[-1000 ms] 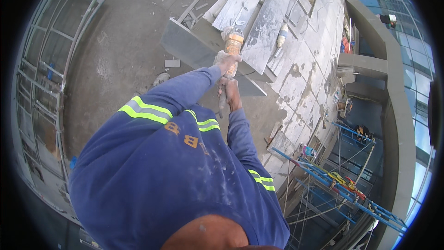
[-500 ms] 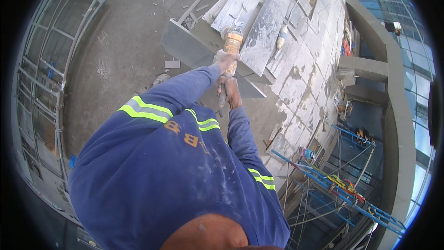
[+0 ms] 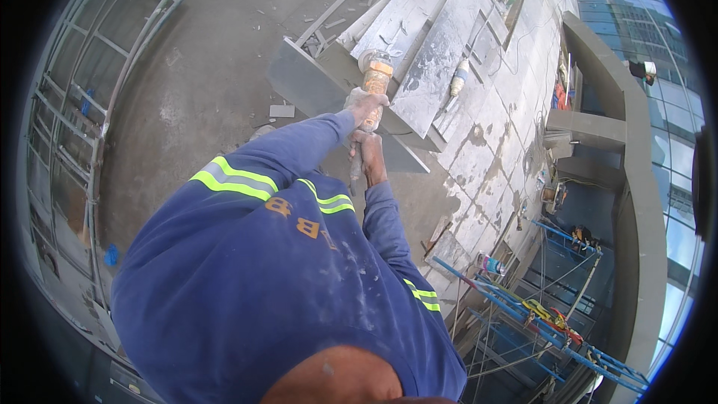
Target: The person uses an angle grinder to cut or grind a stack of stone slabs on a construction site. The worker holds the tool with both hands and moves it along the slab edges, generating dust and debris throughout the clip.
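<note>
A dusty orange angle grinder [image 3: 378, 82] points away from me, its disc end over the edge of a dust-whitened panel. My left hand [image 3: 365, 107] is wrapped round the grinder's body. Just behind it, my right hand [image 3: 369, 151] is closed on the grinder's rear end; a grey piece that may be its cord end hangs below these fingers. A smooth grey slab [image 3: 305, 78] lies under the tool and runs out past both hands. Whether the disc touches the panel I cannot tell.
Long dust-covered panels [image 3: 441, 45] lie stacked ahead, with a pale cylindrical tool [image 3: 458, 79] beside them. A small offcut [image 3: 282, 111] is on the concrete floor. Metal frames [image 3: 97, 127] stand at left. Blue scaffolding [image 3: 538, 322] with ropes is at lower right, and a concrete beam [image 3: 647, 209] curves behind.
The view has shifted slightly, so the panels and floor sit a little differently. More of the grinder's disc end shows now. Both hands keep their hold.
</note>
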Action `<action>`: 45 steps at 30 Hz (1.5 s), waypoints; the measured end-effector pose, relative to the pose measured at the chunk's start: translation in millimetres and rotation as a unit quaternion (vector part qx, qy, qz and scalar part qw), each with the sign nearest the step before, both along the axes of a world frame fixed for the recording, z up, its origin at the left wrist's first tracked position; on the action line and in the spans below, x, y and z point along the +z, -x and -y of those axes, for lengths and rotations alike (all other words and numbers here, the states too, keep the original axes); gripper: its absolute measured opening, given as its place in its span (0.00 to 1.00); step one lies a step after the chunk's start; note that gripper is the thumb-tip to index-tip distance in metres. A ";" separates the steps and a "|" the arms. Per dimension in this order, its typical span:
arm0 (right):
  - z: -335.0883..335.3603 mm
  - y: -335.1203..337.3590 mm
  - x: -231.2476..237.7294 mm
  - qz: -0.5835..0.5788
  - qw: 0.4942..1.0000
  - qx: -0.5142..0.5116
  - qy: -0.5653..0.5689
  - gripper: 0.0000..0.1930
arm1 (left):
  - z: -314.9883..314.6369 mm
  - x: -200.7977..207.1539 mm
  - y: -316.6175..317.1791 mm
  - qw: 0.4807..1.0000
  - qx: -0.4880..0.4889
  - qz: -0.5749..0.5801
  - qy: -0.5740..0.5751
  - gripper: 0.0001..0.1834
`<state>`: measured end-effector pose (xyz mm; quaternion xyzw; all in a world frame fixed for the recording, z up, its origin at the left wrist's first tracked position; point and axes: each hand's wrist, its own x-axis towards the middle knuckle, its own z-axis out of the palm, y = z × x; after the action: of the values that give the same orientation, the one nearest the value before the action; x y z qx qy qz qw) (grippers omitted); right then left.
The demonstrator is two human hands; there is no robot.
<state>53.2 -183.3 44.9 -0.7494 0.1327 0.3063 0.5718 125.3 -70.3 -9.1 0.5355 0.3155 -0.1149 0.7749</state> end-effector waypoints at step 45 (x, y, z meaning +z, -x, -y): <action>6.9 -22.8 11.9 -0.009 0.997 0.008 0.072 0.07 | 13.5 5.6 -21.0 0.995 0.000 0.008 0.102 0.24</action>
<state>75.9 -190.2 56.8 -0.7870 0.1537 0.3066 0.5128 146.3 -83.8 -3.5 0.4548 0.2962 -0.1419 0.8278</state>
